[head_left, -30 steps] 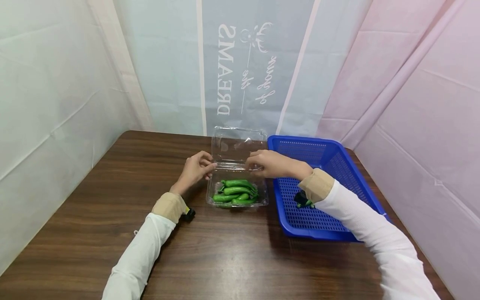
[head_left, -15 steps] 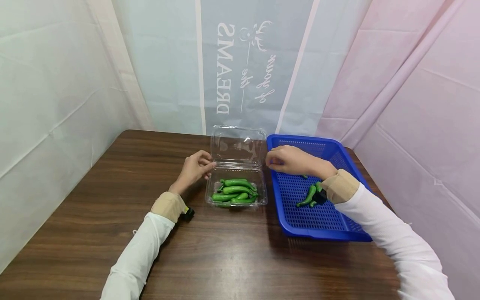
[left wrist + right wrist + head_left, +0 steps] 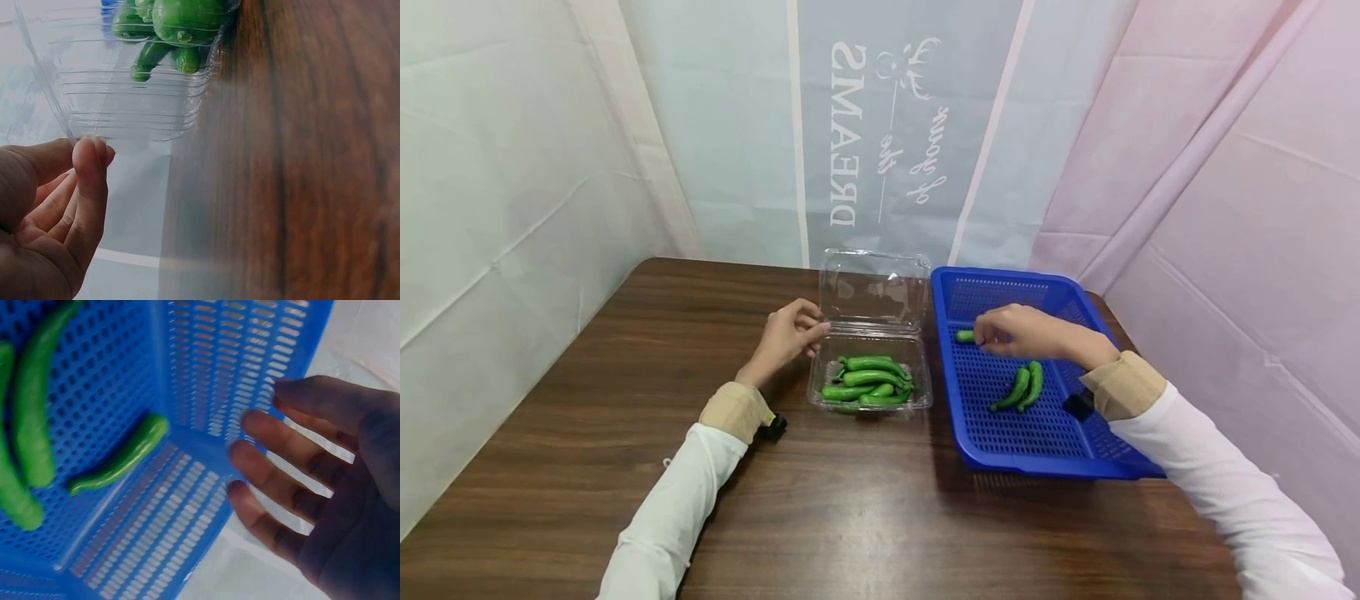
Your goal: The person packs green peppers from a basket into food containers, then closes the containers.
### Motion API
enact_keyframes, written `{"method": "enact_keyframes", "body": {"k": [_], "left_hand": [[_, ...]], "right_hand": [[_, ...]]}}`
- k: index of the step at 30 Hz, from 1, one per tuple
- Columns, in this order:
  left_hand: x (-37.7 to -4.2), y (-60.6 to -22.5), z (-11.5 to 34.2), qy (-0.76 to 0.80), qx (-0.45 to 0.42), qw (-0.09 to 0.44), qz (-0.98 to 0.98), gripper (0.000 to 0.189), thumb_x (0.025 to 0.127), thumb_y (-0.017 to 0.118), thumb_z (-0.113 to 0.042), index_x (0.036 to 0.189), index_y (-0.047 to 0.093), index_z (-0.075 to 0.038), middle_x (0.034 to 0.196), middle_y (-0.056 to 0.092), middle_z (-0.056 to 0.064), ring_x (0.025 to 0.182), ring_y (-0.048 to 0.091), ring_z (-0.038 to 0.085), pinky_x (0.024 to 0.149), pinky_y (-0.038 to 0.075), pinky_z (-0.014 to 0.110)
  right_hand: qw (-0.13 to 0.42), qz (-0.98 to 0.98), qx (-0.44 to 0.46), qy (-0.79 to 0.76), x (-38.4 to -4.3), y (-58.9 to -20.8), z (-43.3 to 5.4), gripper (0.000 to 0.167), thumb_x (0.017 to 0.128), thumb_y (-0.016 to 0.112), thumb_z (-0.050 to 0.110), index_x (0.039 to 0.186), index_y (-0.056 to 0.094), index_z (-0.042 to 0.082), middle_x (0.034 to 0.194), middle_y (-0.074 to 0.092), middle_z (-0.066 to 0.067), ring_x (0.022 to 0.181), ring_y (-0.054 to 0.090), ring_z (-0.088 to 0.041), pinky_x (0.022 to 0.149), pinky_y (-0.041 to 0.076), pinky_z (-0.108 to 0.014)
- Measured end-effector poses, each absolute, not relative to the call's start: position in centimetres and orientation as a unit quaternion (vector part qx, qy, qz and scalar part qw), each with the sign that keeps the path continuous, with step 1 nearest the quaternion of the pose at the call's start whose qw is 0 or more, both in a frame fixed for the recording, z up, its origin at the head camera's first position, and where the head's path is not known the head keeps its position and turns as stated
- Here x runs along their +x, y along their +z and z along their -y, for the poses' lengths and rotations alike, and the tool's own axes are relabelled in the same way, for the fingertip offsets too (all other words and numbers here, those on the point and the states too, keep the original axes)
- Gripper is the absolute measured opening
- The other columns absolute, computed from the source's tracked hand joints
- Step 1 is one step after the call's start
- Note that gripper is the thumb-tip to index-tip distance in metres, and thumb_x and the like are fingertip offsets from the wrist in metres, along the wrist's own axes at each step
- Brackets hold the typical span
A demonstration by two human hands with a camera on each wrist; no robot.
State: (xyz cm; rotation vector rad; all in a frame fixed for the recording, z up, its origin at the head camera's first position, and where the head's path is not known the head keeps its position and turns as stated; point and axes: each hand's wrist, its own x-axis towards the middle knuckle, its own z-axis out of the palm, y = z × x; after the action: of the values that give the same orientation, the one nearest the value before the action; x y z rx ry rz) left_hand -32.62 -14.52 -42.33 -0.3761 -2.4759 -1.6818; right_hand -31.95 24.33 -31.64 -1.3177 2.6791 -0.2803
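A clear plastic clamshell container (image 3: 874, 331) stands with its lid (image 3: 865, 287) raised. Several green chili peppers (image 3: 872, 378) lie in its base. My left hand (image 3: 788, 335) pinches the container's left edge near the hinge; the left wrist view shows thumb and fingertips (image 3: 90, 164) meeting at the plastic corner. Over the blue basket (image 3: 1051, 467) hovers my right hand (image 3: 1028, 332), holding nothing, its fingers loosely bent and apart in the right wrist view. Two peppers (image 3: 1034, 386) lie side by side on the basket floor. A third pepper (image 3: 965, 337) lies at the back left, partly hidden by the hand.
The brown wooden table (image 3: 850, 517) carries both containers. The basket's perforated walls rise around the right hand, its left rim close to the clamshell. Behind the table hangs a printed cloth (image 3: 910, 125), with pale cloth at both sides.
My right hand has moved right, from the clamshell's hinge to above the basket, uncovering the peppers there. The left hand keeps its hold on the container's edge.
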Motion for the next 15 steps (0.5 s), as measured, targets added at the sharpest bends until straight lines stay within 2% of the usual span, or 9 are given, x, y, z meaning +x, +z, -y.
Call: {"method": "enact_keyframes", "body": {"k": [5,10,15], "left_hand": [[-32.6,-42.5,14.6,-0.557,-0.126,0.061,0.819,0.023,0.093,0.070,-0.007,0.109,0.058,0.004,0.089,0.072,0.019,0.056,0.064,0.017,0.057,0.059,0.047],[-32.6,-42.4,14.6,-0.557,-0.126,0.059,0.819,0.023,0.093,0.070,-0.007,0.109,0.058,0.003,0.088,0.072,0.018,0.056,0.064,0.017,0.057,0.059,0.047],[-32.5,-42.3,14.6,-0.556,-0.129,0.059,0.819,0.022,0.093,0.070,-0.007,0.109,0.058,0.003,0.087,0.072,0.016,0.056,0.064,0.018,0.058,0.059,0.049]], "right_hand": [[0.131,-0.888,-0.432,-0.089,-32.2,-32.2,-25.9,0.015,0.091,0.068,0.003,0.102,0.067,0.013,0.094,0.068,-0.003,0.082,0.060,-0.010,0.071,0.053,-0.033],[0.151,-0.875,-0.451,-0.089,-32.8,-33.0,-27.3,0.017,0.087,0.071,0.000,0.102,0.068,0.008,0.095,0.067,-0.009,0.082,0.061,-0.019,0.067,0.053,-0.035],[0.189,-0.881,-0.427,-0.072,-33.4,-34.2,-27.9,0.019,0.084,0.073,-0.004,0.101,0.069,0.005,0.098,0.066,-0.007,0.089,0.060,-0.026,0.072,0.053,-0.039]]}}
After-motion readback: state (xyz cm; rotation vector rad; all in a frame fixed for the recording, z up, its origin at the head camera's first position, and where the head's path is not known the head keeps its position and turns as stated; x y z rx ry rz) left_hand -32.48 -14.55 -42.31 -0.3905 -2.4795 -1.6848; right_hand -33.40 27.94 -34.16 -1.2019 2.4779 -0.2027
